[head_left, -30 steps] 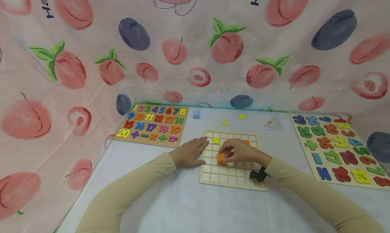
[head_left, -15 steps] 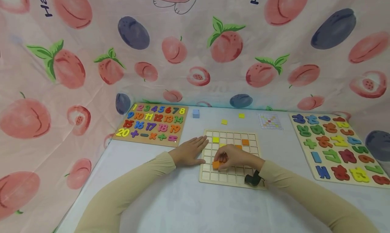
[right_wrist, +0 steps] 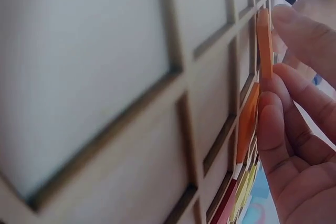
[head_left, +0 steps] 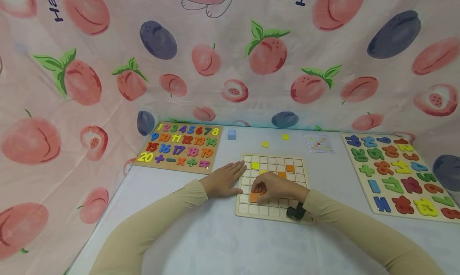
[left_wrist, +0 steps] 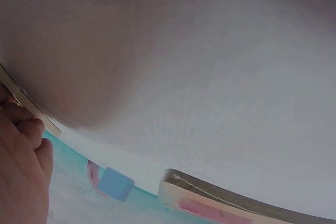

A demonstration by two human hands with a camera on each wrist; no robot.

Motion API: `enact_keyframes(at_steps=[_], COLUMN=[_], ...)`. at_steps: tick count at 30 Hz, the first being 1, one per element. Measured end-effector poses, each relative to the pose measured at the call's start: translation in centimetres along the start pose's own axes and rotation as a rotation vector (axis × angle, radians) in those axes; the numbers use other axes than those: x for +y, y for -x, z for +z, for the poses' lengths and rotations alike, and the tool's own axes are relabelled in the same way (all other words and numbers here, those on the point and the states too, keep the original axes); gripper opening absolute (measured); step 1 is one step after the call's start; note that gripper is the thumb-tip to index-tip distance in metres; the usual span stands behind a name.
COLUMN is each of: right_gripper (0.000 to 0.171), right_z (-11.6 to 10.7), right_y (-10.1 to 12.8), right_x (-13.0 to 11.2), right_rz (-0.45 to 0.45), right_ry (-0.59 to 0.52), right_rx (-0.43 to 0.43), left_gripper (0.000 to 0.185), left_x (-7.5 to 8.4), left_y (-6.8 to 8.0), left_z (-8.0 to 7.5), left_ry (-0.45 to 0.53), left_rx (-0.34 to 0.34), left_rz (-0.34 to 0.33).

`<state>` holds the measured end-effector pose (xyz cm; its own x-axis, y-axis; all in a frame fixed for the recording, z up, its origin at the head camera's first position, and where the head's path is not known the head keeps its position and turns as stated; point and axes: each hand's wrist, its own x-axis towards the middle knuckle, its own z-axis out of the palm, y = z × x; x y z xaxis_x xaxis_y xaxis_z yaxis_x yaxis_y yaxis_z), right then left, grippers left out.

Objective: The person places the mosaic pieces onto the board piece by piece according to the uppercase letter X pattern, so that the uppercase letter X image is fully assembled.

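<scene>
My left hand (head_left: 223,180) lies flat with straight fingers at the left edge of a wooden grid board (head_left: 243,208). In the left wrist view, that hand's fingers (left_wrist: 23,156) touch the board's side. Over the board's lower left squares, my right hand (head_left: 274,185) pinches an orange square tile (head_left: 254,198). The right wrist view shows this orange tile (right_wrist: 265,43) between thumb and fingertips, slightly tilted against the grid, beside another orange tile (right_wrist: 249,124) set in a square. A yellow tile (head_left: 255,166) and other orange tiles (head_left: 290,168) sit farther up the board.
Two loose yellow tiles (head_left: 265,144) and a blue cube (head_left: 231,135) lie behind the board. A printed grid card (head_left: 319,143) is at the back right. A number puzzle board (head_left: 179,149) stands left, another puzzle board (head_left: 399,175) right. A patterned cloth (head_left: 233,67) hangs behind.
My right hand has moved down and left across the board with the orange tile, lowering it to a square near the lower left. The left hand has stayed in place.
</scene>
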<state>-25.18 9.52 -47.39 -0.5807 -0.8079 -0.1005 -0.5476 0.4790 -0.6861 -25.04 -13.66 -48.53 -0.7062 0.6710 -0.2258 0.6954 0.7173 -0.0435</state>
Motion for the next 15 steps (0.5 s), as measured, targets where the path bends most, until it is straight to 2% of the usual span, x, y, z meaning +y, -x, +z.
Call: enact_keyframes(at_steps=[5, 10, 15], right_gripper=[0.018, 0.016, 0.015], right_z=[-0.16, -0.09, -0.18], right_y=[0.02, -0.04, -0.11], right_x=[0.33, 0.72, 0.41], right_rz=[-0.023, -0.064, -0.050], right_ry=[-0.046, -0.042, -0.059], right_rx=[-0.005, -0.004, -0.028], left_gripper=[0.084, 0.083, 0.083], left_x=[0.05, 0.11, 0.15], left_y=[0.04, 0.09, 0.16], left_z=[-0.12, -0.23, -0.32], left_ry=[0.002, 0.012, 0.012], left_rx=[-0.011, -0.010, -0.008], left_rz=[-0.003, -0.006, -0.006])
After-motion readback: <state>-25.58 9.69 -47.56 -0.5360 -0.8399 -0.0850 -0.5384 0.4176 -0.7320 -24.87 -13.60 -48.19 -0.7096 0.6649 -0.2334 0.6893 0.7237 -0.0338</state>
